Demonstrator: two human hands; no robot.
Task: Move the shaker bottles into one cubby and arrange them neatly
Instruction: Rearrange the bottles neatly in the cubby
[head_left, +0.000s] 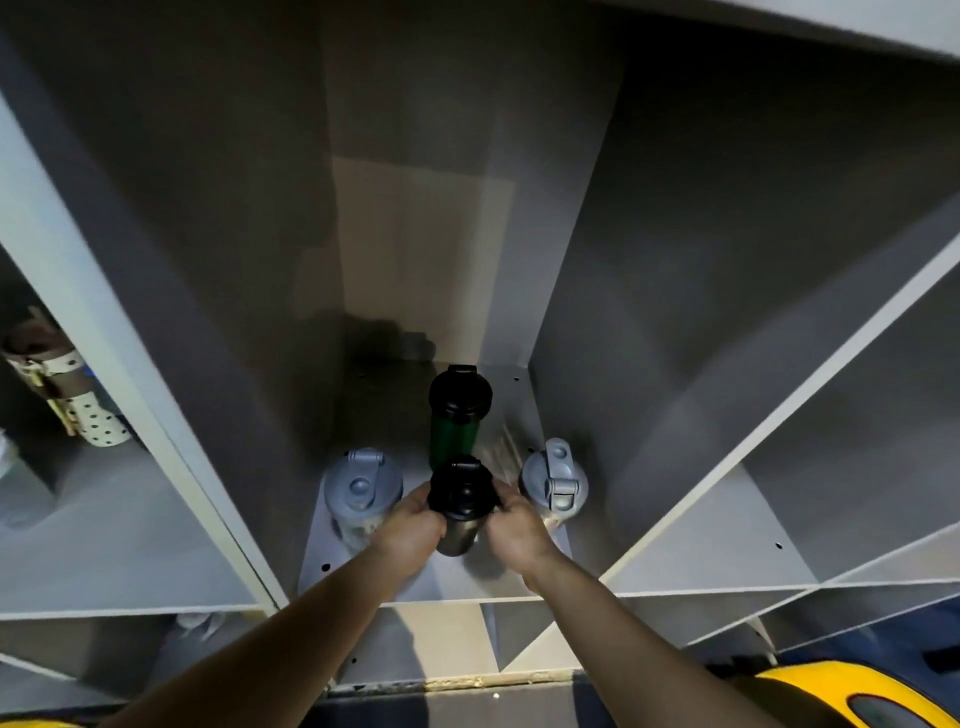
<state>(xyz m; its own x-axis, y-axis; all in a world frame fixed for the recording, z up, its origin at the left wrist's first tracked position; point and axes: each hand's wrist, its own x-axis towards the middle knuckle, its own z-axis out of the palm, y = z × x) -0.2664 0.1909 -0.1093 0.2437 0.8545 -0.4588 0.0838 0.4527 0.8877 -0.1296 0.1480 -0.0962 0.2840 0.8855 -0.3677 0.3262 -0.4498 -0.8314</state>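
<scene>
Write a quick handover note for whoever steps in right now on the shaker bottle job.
Left hand and right hand: both closed around the black-lidded steel shaker, one on each side, at the front middle of the centre cubby.
Also upright in that cubby: the green shaker behind it, a grey-lidded shaker to its left and another grey-lidded shaker to its right.
Done: four shakers share one cubby.
Left: release the steel one and probably even out the row. Whether it already rests on the floor is unclear.
</scene>
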